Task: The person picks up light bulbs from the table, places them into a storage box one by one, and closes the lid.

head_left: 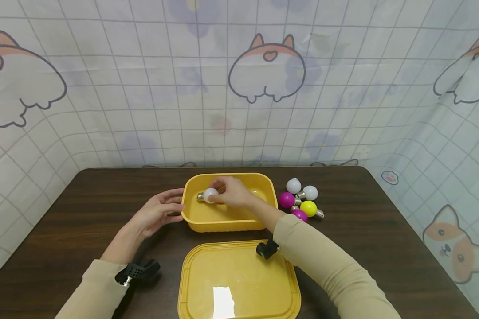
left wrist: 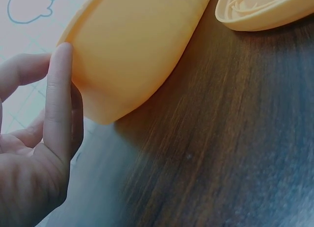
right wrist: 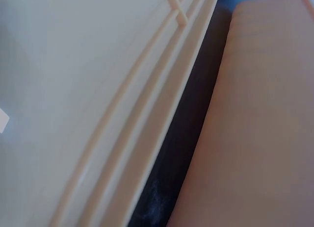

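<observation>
A yellow plastic box [head_left: 223, 225] stands at the back middle of the table. Inside it, my right hand [head_left: 233, 193] pinches a white light bulb [head_left: 210, 194] between thumb and fingers, its metal screw base pointing left. At the box's left end my left hand [head_left: 159, 210] touches the rim with extended fingers. The left wrist view shows those fingertips [left wrist: 62, 53] against the upper edge of the box wall [left wrist: 132, 55]. My right hand is out of sight in the right wrist view, where the box's outer side [right wrist: 255, 114] fills the right part.
Right of the box lies a cluster of light bulbs: white bulbs [head_left: 311, 192], magenta bulbs [head_left: 286, 200] and a yellow bulb [head_left: 308, 208]. A yellow lid [head_left: 239, 274] lies flat in front of the box, under my right forearm. A patterned curtain [head_left: 207, 124] hangs behind the dark wooden table [head_left: 104, 195].
</observation>
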{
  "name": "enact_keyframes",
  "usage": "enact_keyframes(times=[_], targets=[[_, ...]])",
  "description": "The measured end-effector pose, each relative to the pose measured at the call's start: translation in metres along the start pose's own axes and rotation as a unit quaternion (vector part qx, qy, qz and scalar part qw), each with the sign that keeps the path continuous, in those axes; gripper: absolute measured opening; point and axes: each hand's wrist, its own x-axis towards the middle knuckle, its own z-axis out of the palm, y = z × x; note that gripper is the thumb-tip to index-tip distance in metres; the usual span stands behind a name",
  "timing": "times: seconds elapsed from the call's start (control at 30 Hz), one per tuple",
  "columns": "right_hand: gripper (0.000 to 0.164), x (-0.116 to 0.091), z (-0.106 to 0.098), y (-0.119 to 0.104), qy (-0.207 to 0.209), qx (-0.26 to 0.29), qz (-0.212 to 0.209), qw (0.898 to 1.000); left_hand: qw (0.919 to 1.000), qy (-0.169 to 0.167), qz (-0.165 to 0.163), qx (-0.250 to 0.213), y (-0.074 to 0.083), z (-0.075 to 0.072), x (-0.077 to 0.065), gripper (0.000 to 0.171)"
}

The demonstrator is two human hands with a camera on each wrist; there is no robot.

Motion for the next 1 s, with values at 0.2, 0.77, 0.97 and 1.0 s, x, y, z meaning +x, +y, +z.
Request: enact_keyframes(times=[0.2, 0.77, 0.97, 1.0], targets=[[0.040, -0.002, -0.002, -0.002, 0.002, -0.008, 0.001, 1.000, 1.0000, -0.002, -0.001, 0.003, 0.001, 0.001, 0.001, 0.068], [0.043, -0.014, -0.010, -0.002, 0.014, -0.022, -0.008, 1.000, 1.0000, 0.005, 0.001, 0.004, 0.000, 0.001, -0.001, 0.066], [0.042, -0.020, -0.020, -0.003, 0.028, -0.017, -0.033, 0.999, 1.0000, 0.004, 0.001, 0.000, 0.000, 0.001, -0.001, 0.068], [0.042, -0.021, -0.022, -0.003, 0.031, -0.014, -0.037, 0.999, 1.0000, 0.004, 0.001, 0.000, 0.000, 0.001, -0.001, 0.068]])
